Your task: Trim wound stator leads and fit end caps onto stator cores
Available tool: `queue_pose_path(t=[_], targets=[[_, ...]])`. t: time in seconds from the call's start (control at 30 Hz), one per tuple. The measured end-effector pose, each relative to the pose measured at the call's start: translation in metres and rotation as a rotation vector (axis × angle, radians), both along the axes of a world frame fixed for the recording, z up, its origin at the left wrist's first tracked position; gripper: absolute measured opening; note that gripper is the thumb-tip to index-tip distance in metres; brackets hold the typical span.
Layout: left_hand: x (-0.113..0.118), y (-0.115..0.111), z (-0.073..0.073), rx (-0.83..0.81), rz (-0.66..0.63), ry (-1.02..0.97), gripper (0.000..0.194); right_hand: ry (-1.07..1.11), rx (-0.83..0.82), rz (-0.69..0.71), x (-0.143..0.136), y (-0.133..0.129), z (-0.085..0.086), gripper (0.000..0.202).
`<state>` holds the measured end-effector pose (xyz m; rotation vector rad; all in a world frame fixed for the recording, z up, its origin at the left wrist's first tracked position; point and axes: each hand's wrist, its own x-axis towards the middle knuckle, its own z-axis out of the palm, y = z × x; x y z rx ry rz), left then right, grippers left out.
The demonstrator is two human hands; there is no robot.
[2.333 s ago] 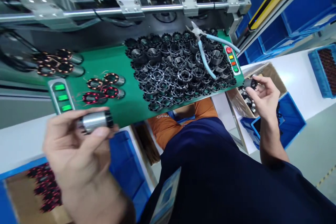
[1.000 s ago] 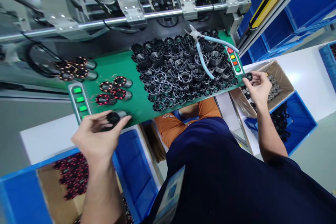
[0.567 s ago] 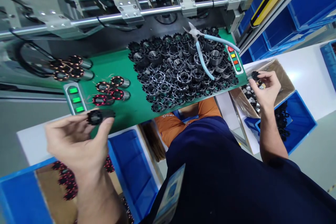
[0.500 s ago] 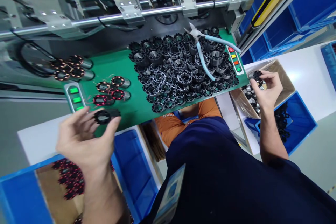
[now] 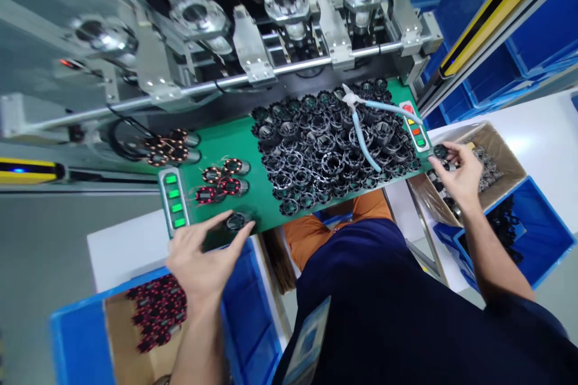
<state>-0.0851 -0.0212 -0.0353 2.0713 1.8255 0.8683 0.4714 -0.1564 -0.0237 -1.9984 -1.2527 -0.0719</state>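
Observation:
My left hand [image 5: 203,258] pinches a black motor stator core [image 5: 236,221] between thumb and fingers at the front left of the green board [image 5: 264,216]. Whether that core touches the board I cannot tell. Behind it lie several copper-wound stators [image 5: 232,186], some with red wire. My right hand [image 5: 460,171] grips another black stator core [image 5: 440,151] beside the board's right end, over a cardboard box [image 5: 506,177] of metal parts. Between the hands, rows of black stator cores [image 5: 332,162] cover much of the board. Pliers with light blue handles [image 5: 361,138] lie on top of them.
A machine with metal ring fixtures [image 5: 286,6] and a long rail [image 5: 307,66] runs behind the board. Button panels [image 5: 174,198] sit at both ends. Blue bins [image 5: 551,228] stand low at right and left; the left bin [image 5: 81,337] holds red-wound stators.
My view has shifted, showing more of the machine. My left hand has brought its stator core lower, near the board's front edge. The right hand still holds its core by the box.

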Motion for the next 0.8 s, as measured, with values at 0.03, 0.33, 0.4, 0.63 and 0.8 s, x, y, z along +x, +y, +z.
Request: queue_pose_path(t=[0.03,0.33,0.4,0.63,0.8], targets=[[0.002,0.011,0.011,0.031,-0.009,-0.005,0.035,-0.011,0.021,0.02,0.004,0.009,0.016,0.048],[0.156,0.201,0.174,0.321,-0.42,-0.117,0.069,-0.314,0.061,0.455,0.011,0.233,0.181,0.042],[0.203,0.243,0.191,0.223,-0.476,0.064,0.07,-0.364,-0.042,0.469,0.009,0.295,0.188,0.041],[0.269,0.327,0.163,-0.025,-0.492,0.27,0.081,-0.38,-0.27,0.557,0.023,0.428,0.149,0.023],[0.259,0.341,0.151,-0.037,-0.534,0.362,0.076,-0.383,-0.437,0.63,0.034,0.452,0.139,0.034]])
